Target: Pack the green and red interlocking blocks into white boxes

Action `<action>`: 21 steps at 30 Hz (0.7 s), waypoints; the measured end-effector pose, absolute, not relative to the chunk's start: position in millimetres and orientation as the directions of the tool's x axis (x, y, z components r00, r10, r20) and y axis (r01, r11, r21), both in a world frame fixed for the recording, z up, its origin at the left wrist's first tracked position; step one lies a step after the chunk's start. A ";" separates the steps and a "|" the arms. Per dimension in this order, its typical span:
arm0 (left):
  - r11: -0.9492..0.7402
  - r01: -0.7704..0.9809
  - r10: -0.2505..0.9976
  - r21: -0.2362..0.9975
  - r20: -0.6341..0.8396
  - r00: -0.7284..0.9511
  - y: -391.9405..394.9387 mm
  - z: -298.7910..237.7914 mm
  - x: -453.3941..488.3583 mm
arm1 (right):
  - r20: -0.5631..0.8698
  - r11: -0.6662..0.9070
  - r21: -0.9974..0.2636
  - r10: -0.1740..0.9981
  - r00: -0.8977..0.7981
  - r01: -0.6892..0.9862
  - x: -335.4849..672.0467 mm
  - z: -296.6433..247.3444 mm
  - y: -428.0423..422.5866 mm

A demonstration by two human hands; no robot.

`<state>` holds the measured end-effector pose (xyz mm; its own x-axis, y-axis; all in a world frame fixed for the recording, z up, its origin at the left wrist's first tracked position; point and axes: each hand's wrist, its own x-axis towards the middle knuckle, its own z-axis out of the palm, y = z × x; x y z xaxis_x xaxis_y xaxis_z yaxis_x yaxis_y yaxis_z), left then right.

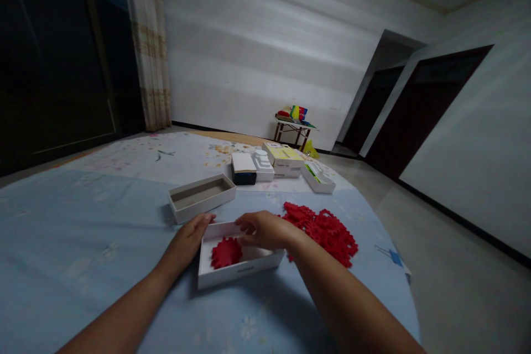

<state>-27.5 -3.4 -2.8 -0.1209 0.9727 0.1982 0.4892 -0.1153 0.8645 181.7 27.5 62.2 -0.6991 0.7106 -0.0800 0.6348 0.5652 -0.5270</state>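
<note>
Head: white box (pixel 224 275) front print unreadable.

White box (pixel 240 272), red toothed pieces (pixel 327 232); pale blue sheet (pixel 83 243), faint flower print; beige striped curtain (pixel 149 50).

One view only, from a camera worn on the head. It looks forward and down across a bed (pixel 83 243) spread with a pale blue flowered sheet. The left hand (pixel 188 238) and right hand (pixel 265 230) sit close below the lens at a shallow white cardboard box (pixel 240 268). Beyond them the wide lens faces the far white wall (pixel 257 55), with dark doorways (pixel 418 105) at the right.
</note>
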 end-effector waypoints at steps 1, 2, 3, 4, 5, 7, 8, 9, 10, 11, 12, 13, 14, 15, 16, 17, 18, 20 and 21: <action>-0.112 0.487 0.973 0.866 0.194 -0.122 -2.9 -2.9 -27.6 | -0.099 0.567 -0.485 0.721 -0.686 0.666 180.1 61.9 25.0; -0.109 0.485 0.974 0.868 0.191 -0.124 -2.0 -3.4 -27.9 | -0.117 0.580 -0.450 0.715 -0.689 0.679 177.3 61.4 22.4; -0.106 0.484 0.974 0.869 0.190 -0.127 -0.9 -4.2 -28.5 | -0.134 0.604 -0.428 0.693 -0.708 0.672 173.5 60.8 19.8; -0.101 0.484 0.974 0.869 0.185 -0.130 0.2 -5.1 -29.2 | -0.146 0.631 -0.420 0.662 -0.735 0.653 169.0 60.3 17.2; -0.094 0.485 0.975 0.869 0.178 -0.131 1.3 -5.9 -29.9 | -0.152 0.656 -0.419 0.631 -0.761 0.627 164.2 60.0 14.7; -0.086 0.490 0.978 0.868 0.168 -0.127 2.7 -6.7 -31.2 | -0.151 0.682 -0.422 0.597 -0.788 0.598 156.5 59.8 10.6; -0.084 0.491 0.979 0.867 0.165 -0.124 2.8 -6.5 -31.6 | -0.148 0.683 -0.429 0.592 -0.792 0.591 154.8 59.9 9.3; -0.084 0.494 0.979 0.865 0.165 -0.124 2.7 -6.0 -31.9 | -0.140 0.679 -0.442 0.593 -0.793 0.586 155.3 60.0 8.8; -0.085 0.498 0.978 0.863 0.167 -0.124 2.4 -5.3 -32.1 | -0.123 0.670 -0.462 0.601 -0.790 0.581 158.4 60.0 9.4; -0.085 0.503 0.977 0.860 0.170 -0.125 2.2 -4.5 -32.3 | -0.088 0.655 -0.490 0.620 -0.780 0.576 164.4 59.7 11.3; -0.084 0.510 0.976 0.856 0.173 -0.129 2.1 -4.0 -32.7 | -0.037 0.636 -0.521 0.650 -0.759 0.570 173.0 59.2 14.8; -0.084 0.518 0.975 0.851 0.177 -0.132 2.3 -3.9 -33.2 | 0.028 0.616 -0.549 0.688 -0.725 0.564 184.2 58.6 20.1; -0.085 0.526 0.974 0.846 0.181 -0.134 2.8 -4.2 -33.9 | 0.103 0.592 -0.572 0.739 -0.666 0.568 197.3 57.8 27.0; -0.085 0.534 0.973 0.841 0.185 -0.137 3.6 -5.0 -34.7 | 0.164 0.566 -0.583 0.785 -0.598 0.583 211.9 56.8 35.4; -0.085 0.540 0.972 0.837 0.188 -0.139 4.6 -6.1 -35.6 | 0.215 0.535 -0.584 0.827 -0.519 0.611 227.1 55.7 45.0; -0.083 0.544 0.972 0.835 0.188 -0.140 5.6 -7.4 -36.5 | 0.244 0.485 -0.572 0.870 -0.427 0.662 242.3 54.6 55.4; -0.081 0.546 0.973 0.834 0.185 -0.139 6.7 -8.6 -37.2 | 0.248 0.429 -0.550 0.903 -0.350 0.716 256.6 53.2 66.0; -0.076 0.547 0.974 0.833 0.180 -0.139 8.2 -10.3 -38.1 | 0.196 0.290 -0.491 0.956 -0.220 0.822 280.3 49.4 85.7; -0.075 0.551 0.974 0.831 0.180 -0.138 8.6 -10.5 -38.3 | 0.186 0.251 -0.477 0.965 -0.183 0.842 288.8 46.8 94.0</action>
